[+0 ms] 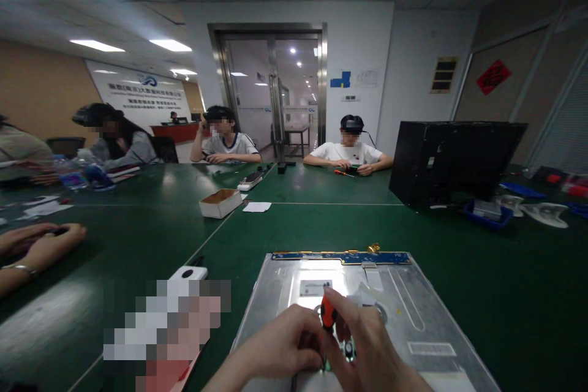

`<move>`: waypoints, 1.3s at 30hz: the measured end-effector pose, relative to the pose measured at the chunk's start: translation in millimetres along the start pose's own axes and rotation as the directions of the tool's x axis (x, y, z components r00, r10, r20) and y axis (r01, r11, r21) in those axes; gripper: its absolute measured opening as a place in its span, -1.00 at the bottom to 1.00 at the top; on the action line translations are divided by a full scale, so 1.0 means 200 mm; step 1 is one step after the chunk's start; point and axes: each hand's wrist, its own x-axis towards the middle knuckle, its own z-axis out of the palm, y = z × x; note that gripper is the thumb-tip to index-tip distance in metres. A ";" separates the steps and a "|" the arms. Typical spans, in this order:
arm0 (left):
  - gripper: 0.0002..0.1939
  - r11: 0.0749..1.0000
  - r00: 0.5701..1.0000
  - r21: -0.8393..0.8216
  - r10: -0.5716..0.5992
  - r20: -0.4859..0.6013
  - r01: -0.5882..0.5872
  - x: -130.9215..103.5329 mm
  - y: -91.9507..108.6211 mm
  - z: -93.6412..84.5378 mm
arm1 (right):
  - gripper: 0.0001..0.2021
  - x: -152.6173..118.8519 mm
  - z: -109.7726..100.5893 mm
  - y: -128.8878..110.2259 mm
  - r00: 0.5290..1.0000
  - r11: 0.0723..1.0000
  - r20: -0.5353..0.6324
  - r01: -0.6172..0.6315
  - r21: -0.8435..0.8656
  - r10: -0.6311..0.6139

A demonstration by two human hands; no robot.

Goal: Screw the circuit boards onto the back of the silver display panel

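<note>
My right hand [373,343] has its fingers and thumb closed round a screwdriver with a red and black handle [327,311], held roughly upright. Close beside it, my left hand [287,340] is pinched near the screwdriver's lower end; what it grips is hidden by the fingers. Both hands are over a flat silver metal panel [429,300], which looks like the back of a display. Along its far edge runs a narrow blue circuit board [312,256]. A bit of green board shows under my fingers, mostly covered.
A small open carton [220,203] and white paper [257,207] lie ahead on the green table [358,226]. A large black monitor-like case [450,162] stands right, by a blue tray [487,214]. Another person's hands [50,242] are at left; more people sit across.
</note>
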 end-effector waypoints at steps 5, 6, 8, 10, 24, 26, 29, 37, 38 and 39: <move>-0.89 1.000 1.000 0.019 0.019 -0.010 -0.018 0.00 0.01 0.00 | -0.65 -0.01 0.01 0.00 0.999 0.999 -0.039 0.015 -0.045 -0.017; -0.89 1.000 1.000 0.025 0.017 -0.012 -0.017 0.00 0.01 0.00 | -0.66 -0.01 0.02 0.01 0.999 0.999 -0.044 0.026 -0.039 -0.027; -0.91 0.999 1.000 0.035 0.010 -0.009 -0.010 0.00 0.02 0.00 | -0.67 0.00 0.02 0.01 0.998 0.999 -0.038 0.048 -0.016 -0.049; -0.93 0.999 1.000 0.039 0.013 -0.002 -0.013 0.00 0.02 0.00 | -0.66 0.01 0.01 0.01 0.998 0.998 -0.028 0.055 0.007 -0.055; -0.89 1.000 0.999 0.007 0.008 -0.038 -0.007 -0.01 0.02 0.00 | -0.67 0.01 0.00 0.00 0.999 1.000 -0.033 0.022 -0.021 -0.023; -0.89 1.000 0.999 0.023 -0.005 -0.041 0.006 -0.01 0.03 0.00 | -0.68 0.00 0.01 0.01 0.999 0.999 -0.029 0.044 -0.013 -0.045; -0.92 0.999 1.000 0.043 -0.005 -0.027 0.006 -0.01 0.04 -0.01 | -0.66 0.00 0.02 0.02 0.999 0.998 0.000 0.053 0.016 -0.053; -0.91 1.000 1.000 -0.003 0.000 -0.006 0.000 0.00 0.02 0.00 | -0.59 -0.01 -0.01 -0.01 0.998 1.000 0.057 -0.027 0.005 0.027; -0.90 1.000 1.000 -0.012 -0.008 -0.001 0.008 0.00 0.02 0.00 | -0.58 0.00 -0.02 -0.01 0.998 1.000 0.064 -0.025 0.006 0.025; -0.89 1.000 1.000 -0.018 -0.013 0.002 0.013 0.00 0.01 0.00 | -0.57 0.00 -0.02 -0.01 0.998 1.000 0.062 -0.020 0.009 0.019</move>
